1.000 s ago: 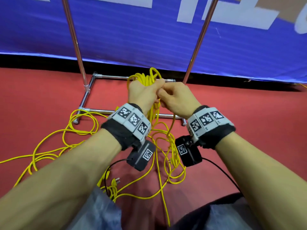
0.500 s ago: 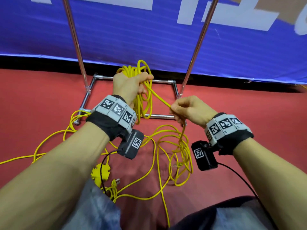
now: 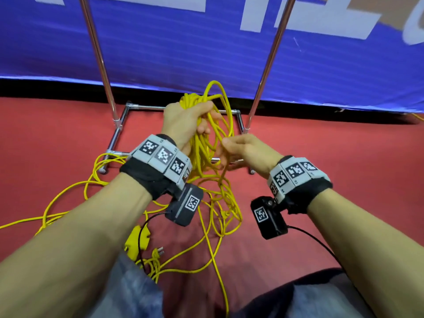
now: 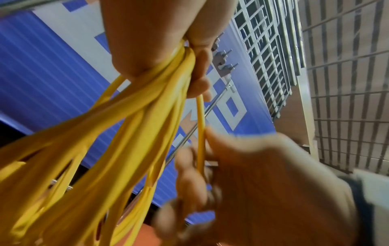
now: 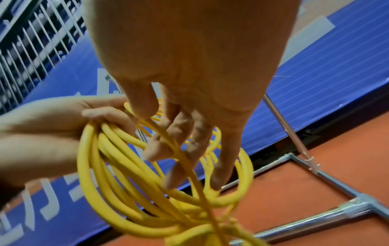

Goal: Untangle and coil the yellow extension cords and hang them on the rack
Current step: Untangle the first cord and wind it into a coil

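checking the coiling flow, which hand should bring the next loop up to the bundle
Right. The left hand is full, gripping the coiled bundle; the right hand already holds the loose strand leading from it.

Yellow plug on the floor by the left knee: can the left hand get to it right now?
Probably not yet. The left hand grips the coil, held up above the floor, while the plug lies low beneath that forearm. It would need to pass the coil over first.

No legible text appears. The blue banner [image 3: 183, 42] bears large white characters, cropped and unreadable; the wrist bands [image 3: 164, 156] carry black-and-white square marker codes only.
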`<state>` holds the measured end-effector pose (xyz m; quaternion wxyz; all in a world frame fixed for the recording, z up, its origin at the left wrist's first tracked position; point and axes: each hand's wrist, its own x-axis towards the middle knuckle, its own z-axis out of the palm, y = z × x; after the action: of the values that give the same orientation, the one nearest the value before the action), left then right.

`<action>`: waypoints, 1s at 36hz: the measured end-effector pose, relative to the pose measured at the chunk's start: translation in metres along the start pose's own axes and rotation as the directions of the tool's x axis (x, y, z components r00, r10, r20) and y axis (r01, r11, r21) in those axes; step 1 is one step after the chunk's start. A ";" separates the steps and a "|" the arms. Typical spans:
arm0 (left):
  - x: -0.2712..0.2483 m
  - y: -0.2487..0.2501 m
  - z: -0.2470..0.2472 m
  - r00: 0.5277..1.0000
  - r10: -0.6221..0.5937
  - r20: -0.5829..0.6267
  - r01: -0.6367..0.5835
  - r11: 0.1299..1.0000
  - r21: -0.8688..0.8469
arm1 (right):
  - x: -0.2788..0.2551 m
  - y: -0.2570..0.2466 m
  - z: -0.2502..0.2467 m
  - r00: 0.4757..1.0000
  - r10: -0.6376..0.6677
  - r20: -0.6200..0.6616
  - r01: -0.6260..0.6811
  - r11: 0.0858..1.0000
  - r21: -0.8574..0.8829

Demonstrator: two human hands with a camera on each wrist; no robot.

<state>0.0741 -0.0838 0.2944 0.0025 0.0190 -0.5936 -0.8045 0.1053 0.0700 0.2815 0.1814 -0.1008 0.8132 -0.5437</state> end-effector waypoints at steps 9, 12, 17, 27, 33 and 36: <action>0.008 0.004 -0.015 0.999 0.033 0.014 -0.034 0.998 0.047 | -0.003 0.004 0.001 0.991 -0.132 0.025 0.134 0.985 -0.106; 0.007 -0.002 -0.013 0.999 0.041 -0.007 -0.040 0.995 0.086 | -0.001 -0.007 0.007 0.982 -0.190 0.013 0.190 0.979 -0.075; 0.000 -0.012 -0.002 0.996 0.060 -0.058 -0.055 0.995 0.086 | 0.007 -0.019 0.015 0.969 -0.248 -0.015 0.247 0.966 -0.074; 0.009 0.002 -0.007 0.990 0.075 -0.118 -0.065 0.994 0.085 | -0.001 0.015 0.014 0.992 0.070 0.107 -0.065 0.997 -0.047; 0.011 -0.007 -0.011 0.989 0.085 -0.117 -0.081 0.996 0.035 | 0.000 0.011 0.023 0.990 0.015 0.138 -0.001 0.995 -0.098; 0.008 -0.015 -0.008 0.993 0.055 -0.108 -0.053 0.998 0.015 | 0.004 0.005 0.024 0.994 -0.032 0.104 0.039 0.997 -0.066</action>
<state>0.0668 -0.0873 0.2770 0.0564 0.0466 -0.5978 -0.7983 0.1119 0.0501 0.2678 0.2098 -0.1495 0.8189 -0.5129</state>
